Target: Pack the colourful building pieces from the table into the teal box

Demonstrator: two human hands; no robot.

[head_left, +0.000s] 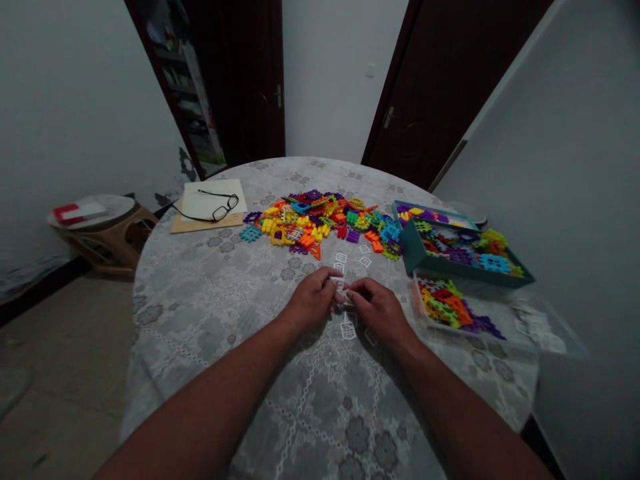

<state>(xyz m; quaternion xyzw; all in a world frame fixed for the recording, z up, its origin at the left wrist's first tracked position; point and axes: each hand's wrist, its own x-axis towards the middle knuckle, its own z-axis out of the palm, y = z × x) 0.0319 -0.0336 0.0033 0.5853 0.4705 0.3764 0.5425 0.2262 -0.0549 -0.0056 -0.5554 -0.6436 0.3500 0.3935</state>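
Note:
My left hand [314, 299] and my right hand [381, 310] meet over the middle of the table. Both have their fingers closed on a small white plastic lattice piece [341, 285], partly hidden by the fingertips. Beyond my hands lie more small white lattice pieces [341, 257], and white frame pieces [366, 262] rest to their right. Another white lattice piece [349, 331] sits on the cloth just below my hands.
A heap of colourful plastic building pieces [320, 217] spreads across the far side of the patterned tablecloth [210, 307]. Eyeglasses [220, 212] lie on papers at left. At right stand a teal box [470, 267] and a clear plastic container [510, 330], both with pieces inside.

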